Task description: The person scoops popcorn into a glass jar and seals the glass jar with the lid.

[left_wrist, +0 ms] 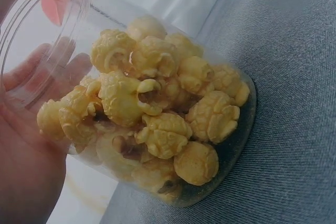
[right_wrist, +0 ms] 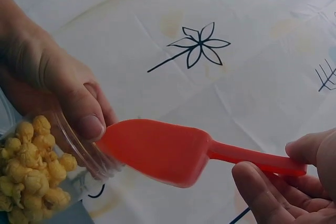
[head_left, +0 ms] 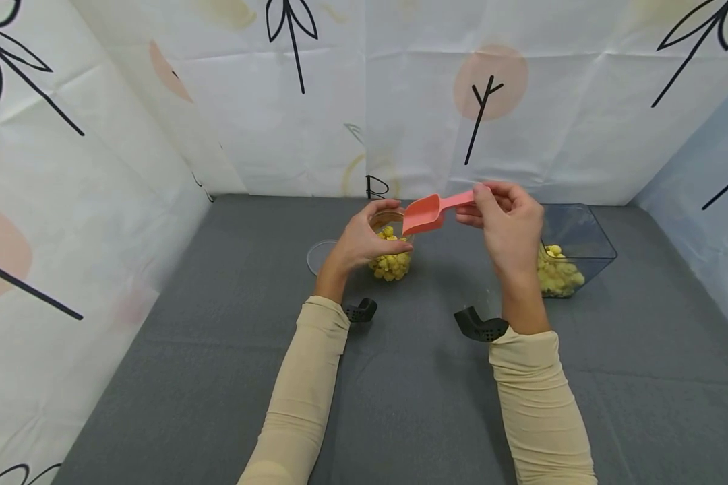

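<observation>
We see the left hand (head_left: 364,239) curled round a clear jar (head_left: 391,250), tilting it on the grey table (head_left: 230,350); popcorn (left_wrist: 157,114) fills its lower part. The right hand (head_left: 509,225) pinches the handle of an orange scoop (head_left: 431,211) between thumb and fingers, its bowl at the jar's mouth (touching the rim, as far as we can tell). A bin (head_left: 573,249) with more popcorn sits behind the right hand, and a lid (head_left: 319,256) lies left of the jar.

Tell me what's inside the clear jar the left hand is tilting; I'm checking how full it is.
The jar holds yellow popcorn, piled toward its base; the part near the mouth looks empty. The left hand covers one side, so pieces behind the palm cannot be seen.
</observation>
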`<state>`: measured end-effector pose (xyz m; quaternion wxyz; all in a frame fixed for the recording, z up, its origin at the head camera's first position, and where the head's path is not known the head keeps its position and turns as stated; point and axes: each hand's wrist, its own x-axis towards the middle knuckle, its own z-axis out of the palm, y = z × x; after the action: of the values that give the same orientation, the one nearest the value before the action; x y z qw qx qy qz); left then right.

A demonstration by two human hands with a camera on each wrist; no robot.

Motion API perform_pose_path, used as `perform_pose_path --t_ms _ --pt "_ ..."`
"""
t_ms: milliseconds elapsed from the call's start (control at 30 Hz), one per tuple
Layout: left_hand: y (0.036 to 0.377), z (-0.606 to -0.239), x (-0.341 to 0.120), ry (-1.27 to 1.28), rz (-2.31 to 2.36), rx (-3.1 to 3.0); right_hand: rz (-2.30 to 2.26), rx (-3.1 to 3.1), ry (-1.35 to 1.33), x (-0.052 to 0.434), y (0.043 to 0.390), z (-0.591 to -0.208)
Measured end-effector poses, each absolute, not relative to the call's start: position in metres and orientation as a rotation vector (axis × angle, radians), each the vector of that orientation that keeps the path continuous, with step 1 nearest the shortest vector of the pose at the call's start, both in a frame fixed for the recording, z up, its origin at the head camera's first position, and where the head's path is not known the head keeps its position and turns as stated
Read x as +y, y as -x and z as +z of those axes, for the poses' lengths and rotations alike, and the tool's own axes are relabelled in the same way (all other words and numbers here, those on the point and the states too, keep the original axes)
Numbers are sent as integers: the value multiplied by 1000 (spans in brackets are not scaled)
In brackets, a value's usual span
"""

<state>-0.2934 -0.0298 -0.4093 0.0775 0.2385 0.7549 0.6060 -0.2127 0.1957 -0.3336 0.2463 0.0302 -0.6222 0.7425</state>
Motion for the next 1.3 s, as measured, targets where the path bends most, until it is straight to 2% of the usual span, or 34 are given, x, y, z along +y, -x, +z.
perform_pose_path --t_ms 500,1300 --pt "292 -405 -32 -646 1601 2393 2152 -1735 109 204 216 -345" --pt "270 -369 -11 -909 1467 2885 2148 -1458 210 230 217 -337"
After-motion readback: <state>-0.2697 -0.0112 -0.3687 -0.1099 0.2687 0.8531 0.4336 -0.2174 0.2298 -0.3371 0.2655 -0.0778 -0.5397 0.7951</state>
